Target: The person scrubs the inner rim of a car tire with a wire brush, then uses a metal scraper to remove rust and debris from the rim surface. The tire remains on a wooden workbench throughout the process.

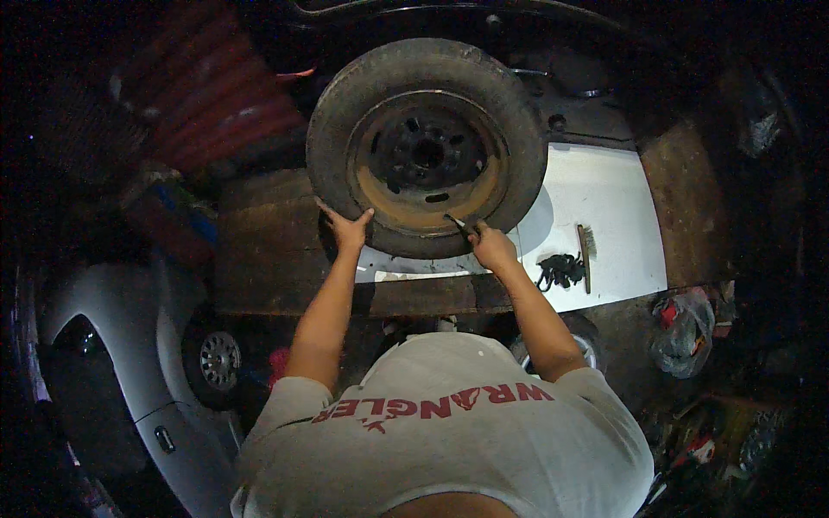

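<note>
A car wheel [429, 231] with a black tyre and a rusty-brown steel rim faces me above the bench. My left hand [350, 231] grips the tyre's lower left edge, thumb and fingers spread around it. In the closed fingers of my right hand [494, 249] is a slim dark tool [460, 226] with a narrow tip. That tip meets the lower right part of the rim; the tool's exact kind is too small to tell. To the right, a brush [585, 259] with a wooden handle lies beside a crumpled black thing [560, 271] on a white sheet [626, 216].
The wooden bench [259, 250] runs across in front of me. A silver car [129, 345] stands at the left. On the right hangs or lies a clear plastic bag [684, 332]. Another wheel [583, 345] is partly hidden beneath my right arm. Red corrugated sheeting [207, 86] is at the far left.
</note>
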`<act>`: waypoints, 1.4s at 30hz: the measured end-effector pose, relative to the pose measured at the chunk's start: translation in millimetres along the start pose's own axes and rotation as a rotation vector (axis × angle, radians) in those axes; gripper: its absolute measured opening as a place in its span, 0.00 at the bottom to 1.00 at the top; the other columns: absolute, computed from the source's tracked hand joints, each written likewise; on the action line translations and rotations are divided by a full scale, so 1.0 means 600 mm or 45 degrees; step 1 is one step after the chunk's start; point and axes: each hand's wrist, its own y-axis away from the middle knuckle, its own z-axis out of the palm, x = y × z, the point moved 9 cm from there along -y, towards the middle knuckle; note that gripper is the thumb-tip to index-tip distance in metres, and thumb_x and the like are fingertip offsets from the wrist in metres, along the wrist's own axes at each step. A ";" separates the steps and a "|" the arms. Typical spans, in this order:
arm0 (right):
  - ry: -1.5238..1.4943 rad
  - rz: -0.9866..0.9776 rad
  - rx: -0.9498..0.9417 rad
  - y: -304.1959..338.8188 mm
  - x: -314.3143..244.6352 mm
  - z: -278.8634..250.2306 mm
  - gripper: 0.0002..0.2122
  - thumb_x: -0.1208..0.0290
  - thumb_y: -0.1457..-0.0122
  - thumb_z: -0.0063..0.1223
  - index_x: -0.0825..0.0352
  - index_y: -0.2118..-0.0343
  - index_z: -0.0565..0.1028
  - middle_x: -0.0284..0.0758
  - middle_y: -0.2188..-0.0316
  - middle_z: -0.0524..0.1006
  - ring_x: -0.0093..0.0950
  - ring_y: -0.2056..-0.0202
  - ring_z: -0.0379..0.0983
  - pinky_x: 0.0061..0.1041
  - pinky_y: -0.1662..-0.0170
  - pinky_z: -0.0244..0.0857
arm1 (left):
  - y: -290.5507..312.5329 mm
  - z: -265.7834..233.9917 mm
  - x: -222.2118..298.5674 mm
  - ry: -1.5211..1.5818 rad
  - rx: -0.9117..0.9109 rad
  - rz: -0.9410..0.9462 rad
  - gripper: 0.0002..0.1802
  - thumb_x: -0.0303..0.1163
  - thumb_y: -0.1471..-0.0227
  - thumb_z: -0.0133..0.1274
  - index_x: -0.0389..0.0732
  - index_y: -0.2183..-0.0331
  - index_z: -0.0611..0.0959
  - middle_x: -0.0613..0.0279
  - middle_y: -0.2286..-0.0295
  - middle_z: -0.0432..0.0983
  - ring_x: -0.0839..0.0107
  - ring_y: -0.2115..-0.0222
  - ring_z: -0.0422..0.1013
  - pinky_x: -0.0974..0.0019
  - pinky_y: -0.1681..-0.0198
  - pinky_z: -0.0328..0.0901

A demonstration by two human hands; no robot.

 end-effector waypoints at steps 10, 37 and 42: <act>-0.085 0.035 0.110 0.020 0.007 -0.049 0.19 0.61 0.43 0.53 0.63 0.50 0.73 0.50 0.61 0.78 0.49 0.58 0.74 0.45 0.55 0.68 | -0.001 0.009 -0.021 0.020 -0.026 -0.056 0.77 0.39 0.70 0.74 0.46 0.35 0.31 0.39 0.36 0.37 0.44 0.36 0.41 0.50 0.35 0.42; -0.052 -0.169 0.100 -0.021 -0.109 -0.038 0.14 0.60 0.44 0.55 0.60 0.58 0.80 0.49 0.69 0.79 0.48 0.65 0.76 0.45 0.61 0.70 | 0.010 0.002 -0.002 0.054 -0.033 -0.043 0.76 0.39 0.69 0.73 0.48 0.35 0.31 0.45 0.35 0.34 0.42 0.35 0.37 0.48 0.34 0.38; -0.011 -0.216 0.169 -0.084 -0.129 0.016 0.13 0.60 0.44 0.55 0.61 0.61 0.80 0.50 0.70 0.79 0.49 0.65 0.76 0.46 0.60 0.70 | 0.006 0.010 -0.011 0.096 -0.033 -0.047 0.76 0.40 0.68 0.73 0.47 0.35 0.31 0.46 0.34 0.34 0.42 0.35 0.36 0.48 0.34 0.36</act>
